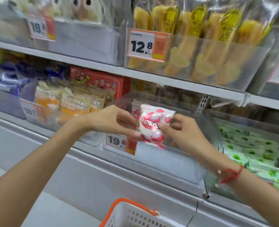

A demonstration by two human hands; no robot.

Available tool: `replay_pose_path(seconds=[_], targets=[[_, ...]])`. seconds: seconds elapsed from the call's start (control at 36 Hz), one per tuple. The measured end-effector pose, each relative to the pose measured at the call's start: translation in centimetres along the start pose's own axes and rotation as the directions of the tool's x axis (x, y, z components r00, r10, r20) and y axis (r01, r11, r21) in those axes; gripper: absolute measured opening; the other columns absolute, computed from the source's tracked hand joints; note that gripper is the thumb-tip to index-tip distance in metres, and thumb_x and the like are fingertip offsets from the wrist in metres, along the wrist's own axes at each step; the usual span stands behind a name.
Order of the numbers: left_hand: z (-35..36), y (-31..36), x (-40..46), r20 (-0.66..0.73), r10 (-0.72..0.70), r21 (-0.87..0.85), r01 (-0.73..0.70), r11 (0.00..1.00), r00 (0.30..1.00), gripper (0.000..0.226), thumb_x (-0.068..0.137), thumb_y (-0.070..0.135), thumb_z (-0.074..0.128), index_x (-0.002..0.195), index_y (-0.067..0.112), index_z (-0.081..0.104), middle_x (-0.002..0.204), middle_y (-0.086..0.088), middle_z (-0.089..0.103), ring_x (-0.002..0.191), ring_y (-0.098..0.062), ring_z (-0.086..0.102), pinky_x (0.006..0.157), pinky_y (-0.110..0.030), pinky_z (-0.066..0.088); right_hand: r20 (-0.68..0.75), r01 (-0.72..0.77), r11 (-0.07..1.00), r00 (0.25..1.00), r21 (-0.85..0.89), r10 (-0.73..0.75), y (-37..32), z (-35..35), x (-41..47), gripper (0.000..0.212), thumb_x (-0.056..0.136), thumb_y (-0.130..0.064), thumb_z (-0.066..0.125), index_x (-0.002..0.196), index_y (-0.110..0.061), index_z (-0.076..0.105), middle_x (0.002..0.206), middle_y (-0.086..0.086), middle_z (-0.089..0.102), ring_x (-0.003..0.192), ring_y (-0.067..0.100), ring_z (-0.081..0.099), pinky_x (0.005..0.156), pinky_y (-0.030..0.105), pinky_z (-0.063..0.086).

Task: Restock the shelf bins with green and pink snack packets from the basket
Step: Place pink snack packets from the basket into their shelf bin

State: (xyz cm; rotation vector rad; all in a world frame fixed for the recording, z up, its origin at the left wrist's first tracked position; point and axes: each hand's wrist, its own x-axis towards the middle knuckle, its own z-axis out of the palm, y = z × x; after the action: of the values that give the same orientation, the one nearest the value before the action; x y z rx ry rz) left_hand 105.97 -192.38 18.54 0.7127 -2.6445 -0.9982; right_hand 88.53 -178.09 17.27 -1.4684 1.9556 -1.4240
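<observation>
Pinching pink packet (pixel 153 125) between both grips, left hand (pixel 114 120) left edge, right hand (pixel 183 130) right edge

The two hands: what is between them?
In the head view, a pink snack packet sits between the left hand and right hand; both pinch it.

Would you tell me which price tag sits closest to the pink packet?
The 19.8 tag, just below the left hand holding the pink packet; the 12.8 tag hangs a shelf higher.

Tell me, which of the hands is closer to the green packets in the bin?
The right hand. It holds the pink packet just left of the green packets. The left hand pinches the packet's other side, farther away.
</observation>
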Motion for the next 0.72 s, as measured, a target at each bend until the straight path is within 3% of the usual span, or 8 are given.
replay_pose_path(seconds=[0.06, 0.11, 0.17, 0.25, 0.33, 0.42, 0.61, 0.72], targets=[[0.3, -2.1, 1.2, -0.251, 0.006, 0.096, 0.019, 0.995, 0.968, 0.039, 0.073, 0.056, 0.071, 0.105, 0.035, 0.065, 0.109, 0.019, 0.065, 0.102, 0.002, 0.059, 0.087, -0.017, 0.049, -0.04, -0.045, 0.999, 0.998, 0.011, 0.046, 0.1, 0.3, 2.7, 0.009, 0.088, -0.019, 0.066, 0.085, -0.013, 0.06, 0.075, 0.0, 0.07, 0.059, 0.004, 0.063, 0.047, 0.02, 0.047], [1.1, -4.2, 2.4, -0.483, 0.045, 0.306, 0.12, 0.945, 0.874, 0.045, 0.082, 0.055, 0.063, 0.12, 0.032, 0.058, 0.126, 0.013, 0.056, 0.119, -0.009, 0.048, 0.099, -0.033, 0.042, -0.074, -0.09, 0.996, 0.993, -0.011, 0.089, 0.9, 0.9, 5.6, 0.005, 0.089, -0.018, 0.065, 0.088, -0.015, 0.061, 0.087, 0.003, 0.071, 0.067, 0.008, 0.066, 0.048, 0.018, 0.049], [2.3, -5.5, 3.3, -0.564, 0.097, 0.49, 0.238, 0.839, 0.82, 0.053, 0.089, 0.045, 0.056, 0.137, 0.026, 0.042, 0.142, 0.009, 0.041, 0.132, -0.014, 0.033, 0.105, -0.035, 0.029, -0.087, -0.14, 0.988, 0.987, -0.07, 0.134, 2.3, 2.1, 8.7, 0.005, 0.088, -0.018, 0.066, 0.087, -0.019, 0.06, 0.094, 0.004, 0.071, 0.072, 0.014, 0.066, 0.052, 0.02, 0.051], [3.6, -6.6, 4.2, -0.602, 0.203, 0.583, 0.25, 0.773, 0.772, 0.053, 0.092, 0.034, 0.05, 0.141, 0.016, 0.041, 0.145, 0.003, 0.041, 0.134, -0.018, 0.033, 0.102, -0.034, 0.023, -0.049, -0.237, 0.966, 0.971, -0.101, 0.233, 4.9, 4.6, 12.8, 0.011, 0.087, -0.018, 0.067, 0.097, -0.015, 0.063, 0.1, 0.006, 0.068, 0.084, 0.02, 0.065, 0.063, 0.027, 0.054], [3.9, -7.7, 4.3, -0.6, 0.289, 0.645, 0.237, 0.726, 0.746, 0.05, 0.086, 0.033, 0.037, 0.121, 0.007, 0.063, 0.124, -0.003, 0.063, 0.118, -0.022, 0.053, 0.092, -0.034, 0.025, -0.064, -0.32, 0.938, 0.947, -0.131, 0.314, 6.9, 6.8, 16.0, 0.031, 0.085, -0.022, 0.071, 0.111, -0.007, 0.064, 0.113, 0.011, 0.067, 0.099, 0.026, 0.066, 0.079, 0.034, 0.057], [4.1, -8.4, 4.1, -0.568, 0.326, 0.702, 0.238, 0.671, 0.756, 0.052, 0.085, 0.031, 0.031, 0.105, 0.004, 0.071, 0.114, -0.005, 0.069, 0.115, -0.022, 0.058, 0.092, -0.036, 0.027, -0.09, -0.344, 0.927, 0.938, -0.15, 0.334, 8.5, 8.4, 18.5, 0.04, 0.08, -0.027, 0.075, 0.113, -0.006, 0.065, 0.116, 0.011, 0.067, 0.101, 0.026, 0.067, 0.085, 0.037, 0.056], [4.4, -8.7, 4.1, -0.546, 0.296, 0.721, 0.26, 0.643, 0.784, 0.052, 0.09, 0.029, 0.027, 0.096, 0.007, 0.074, 0.112, -0.004, 0.069, 0.12, -0.023, 0.054, 0.095, -0.037, 0.026, -0.207, -0.276, 0.859, 0.957, -0.432, 0.203, 9.9, 9.9, 20.7, 0.039, 0.081, -0.036, 0.07, 0.107, -0.008, 0.066, 0.109, 0.01, 0.068, 0.099, 0.028, 0.065, 0.079, 0.035, 0.054], [4.4, -8.9, 4.2, -0.546, 0.29, 0.719, 0.263, 0.643, 0.786, 0.051, 0.092, 0.029, 0.026, 0.096, 0.009, 0.073, 0.114, -0.002, 0.068, 0.123, -0.023, 0.052, 0.096, -0.037, 0.026, -0.187, -0.283, 0.881, 0.956, -0.38, 0.226, 10.6, 10.6, 20.9, 0.041, 0.083, -0.039, 0.066, 0.113, -0.01, 0.063, 0.113, 0.008, 0.067, 0.101, 0.028, 0.065, 0.079, 0.033, 0.053]])
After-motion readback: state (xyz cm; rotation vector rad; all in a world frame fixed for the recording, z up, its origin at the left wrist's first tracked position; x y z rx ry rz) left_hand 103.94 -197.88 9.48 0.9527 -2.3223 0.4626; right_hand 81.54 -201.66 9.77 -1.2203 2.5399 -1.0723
